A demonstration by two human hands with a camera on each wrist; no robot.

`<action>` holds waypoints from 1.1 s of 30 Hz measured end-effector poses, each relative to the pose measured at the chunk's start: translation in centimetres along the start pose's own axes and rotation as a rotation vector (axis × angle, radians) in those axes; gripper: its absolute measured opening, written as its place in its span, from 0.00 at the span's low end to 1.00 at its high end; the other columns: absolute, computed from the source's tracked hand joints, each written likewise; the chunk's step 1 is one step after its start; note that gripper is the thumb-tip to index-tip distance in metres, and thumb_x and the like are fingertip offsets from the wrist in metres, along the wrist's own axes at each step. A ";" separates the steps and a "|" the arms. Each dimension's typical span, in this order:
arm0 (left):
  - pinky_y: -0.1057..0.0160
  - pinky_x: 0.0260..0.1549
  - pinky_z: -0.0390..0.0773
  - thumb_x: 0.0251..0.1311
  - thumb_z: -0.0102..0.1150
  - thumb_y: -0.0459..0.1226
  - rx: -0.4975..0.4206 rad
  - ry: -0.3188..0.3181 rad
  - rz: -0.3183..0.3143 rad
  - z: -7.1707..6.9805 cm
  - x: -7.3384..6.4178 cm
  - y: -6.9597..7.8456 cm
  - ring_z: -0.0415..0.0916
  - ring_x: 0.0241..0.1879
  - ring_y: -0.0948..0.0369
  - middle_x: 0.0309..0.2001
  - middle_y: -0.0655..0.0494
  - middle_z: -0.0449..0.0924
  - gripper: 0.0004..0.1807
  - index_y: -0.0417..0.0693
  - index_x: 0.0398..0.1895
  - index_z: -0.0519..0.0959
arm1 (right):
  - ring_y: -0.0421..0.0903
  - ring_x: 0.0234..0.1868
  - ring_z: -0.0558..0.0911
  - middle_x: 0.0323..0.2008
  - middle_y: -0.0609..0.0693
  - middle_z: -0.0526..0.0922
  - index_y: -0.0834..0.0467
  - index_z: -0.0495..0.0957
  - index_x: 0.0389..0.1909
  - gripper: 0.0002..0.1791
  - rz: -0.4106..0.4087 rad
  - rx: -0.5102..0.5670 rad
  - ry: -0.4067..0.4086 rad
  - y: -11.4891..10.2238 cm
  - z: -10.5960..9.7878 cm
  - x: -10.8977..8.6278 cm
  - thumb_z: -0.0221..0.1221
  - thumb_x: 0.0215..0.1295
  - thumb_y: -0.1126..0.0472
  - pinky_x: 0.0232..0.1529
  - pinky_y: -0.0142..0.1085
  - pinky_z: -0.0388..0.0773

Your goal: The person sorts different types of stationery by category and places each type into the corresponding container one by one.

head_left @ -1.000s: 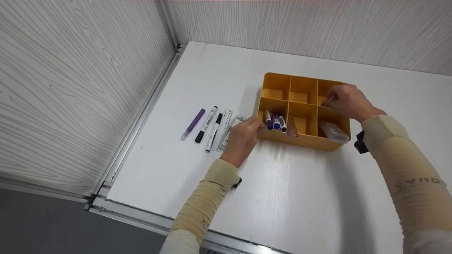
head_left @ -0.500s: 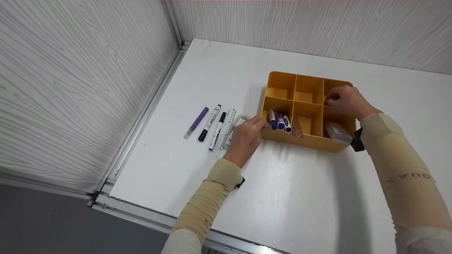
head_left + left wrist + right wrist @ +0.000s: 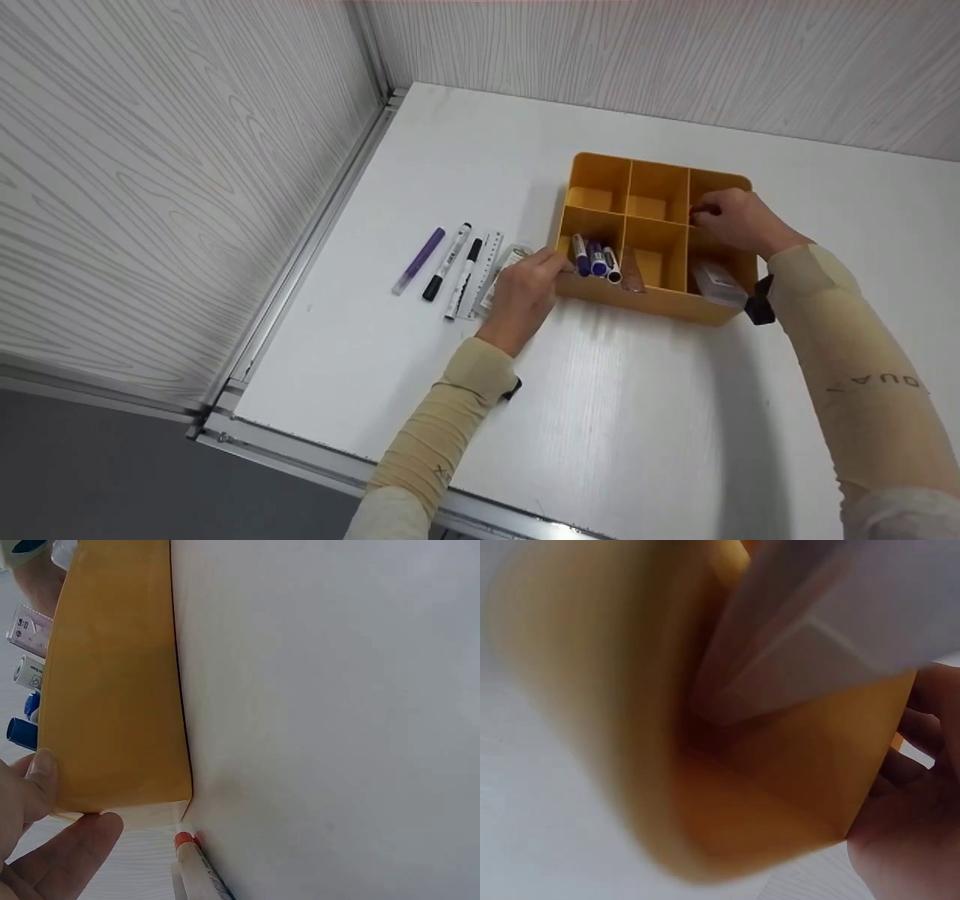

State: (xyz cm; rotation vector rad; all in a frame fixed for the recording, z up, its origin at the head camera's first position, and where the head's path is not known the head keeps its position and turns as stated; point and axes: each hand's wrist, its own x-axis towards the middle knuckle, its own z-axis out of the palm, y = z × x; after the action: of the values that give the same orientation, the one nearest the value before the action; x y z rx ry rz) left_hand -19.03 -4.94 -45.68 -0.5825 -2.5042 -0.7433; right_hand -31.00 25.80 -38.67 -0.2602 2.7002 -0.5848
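A yellow six-compartment organizer box [image 3: 645,298] stands on the white table. My left hand [image 3: 525,289] grips its near left corner, the thumb on the front wall [image 3: 120,682] and a finger against the side. Several markers [image 3: 598,262] lean in the front left compartment beside a flat clear strip [image 3: 632,274]. My right hand [image 3: 739,221] reaches into the back right compartment, fingers curled; I cannot tell whether they hold anything. In the right wrist view that hand [image 3: 915,787] is partly behind the box wall. A clear plastic case [image 3: 718,283] tilts in the front right compartment.
Left of the box lie a purple marker [image 3: 418,261], two black-capped markers [image 3: 448,262], a white ruler [image 3: 490,259] and a clear case [image 3: 511,259] partly under my left hand. An orange-tipped marker [image 3: 199,870] shows near the box corner. Panel walls stand behind and left.
The head view has shifted slightly, so the box sits a little farther right in it. My right hand turns slightly at the back right compartment; the left keeps its grip on the box.
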 end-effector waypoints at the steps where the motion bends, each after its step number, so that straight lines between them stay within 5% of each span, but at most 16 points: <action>1: 0.71 0.34 0.81 0.56 0.53 0.21 0.001 0.004 0.002 0.0 0.0 0.0 0.83 0.34 0.62 0.37 0.57 0.85 0.16 0.48 0.38 0.84 | 0.60 0.50 0.73 0.54 0.66 0.77 0.65 0.75 0.57 0.21 -0.001 0.004 0.002 0.0 -0.2 -0.2 0.45 0.77 0.55 0.61 0.60 0.73; 7: 0.69 0.35 0.82 0.59 0.53 0.22 0.001 0.011 -0.005 0.0 0.1 0.1 0.84 0.36 0.62 0.36 0.58 0.84 0.15 0.49 0.38 0.84 | 0.58 0.48 0.74 0.54 0.65 0.77 0.65 0.75 0.58 0.21 -0.040 0.025 0.083 -0.1 -1.3 -1.9 0.46 0.77 0.54 0.49 0.47 0.79; 18: 0.70 0.34 0.81 0.59 0.56 0.22 0.007 0.011 -0.013 0.1 0.2 0.2 0.83 0.35 0.62 0.36 0.58 0.84 0.14 0.48 0.38 0.84 | 0.52 0.46 0.76 0.47 0.60 0.79 0.66 0.79 0.50 0.18 -0.141 0.105 0.389 1.1 -0.6 -7.6 0.47 0.75 0.57 0.38 0.13 0.67; 22: 0.69 0.34 0.82 0.57 0.56 0.21 0.005 0.018 -0.013 0.2 0.1 0.2 0.84 0.35 0.61 0.36 0.58 0.85 0.15 0.48 0.37 0.84 | 0.50 0.45 0.75 0.46 0.60 0.79 0.66 0.80 0.48 0.17 -0.156 0.113 0.475 1.3 0.5 -9.7 0.48 0.74 0.60 0.38 0.10 0.64; 33: 0.69 0.34 0.82 0.60 0.55 0.23 -0.011 0.005 -0.022 0.1 0.1 0.2 0.83 0.34 0.61 0.36 0.57 0.84 0.13 0.48 0.37 0.83 | 0.55 0.51 0.77 0.51 0.58 0.78 0.64 0.80 0.45 0.09 -0.209 0.090 0.555 1.7 5.2 -14.2 0.55 0.69 0.68 0.43 0.12 0.61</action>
State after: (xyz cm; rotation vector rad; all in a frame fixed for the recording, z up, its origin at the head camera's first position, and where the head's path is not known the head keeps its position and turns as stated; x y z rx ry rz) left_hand -19.07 -4.72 -45.61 -0.5570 -2.5077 -0.7666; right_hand -16.15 29.04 -39.45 -0.4113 3.1844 -0.9588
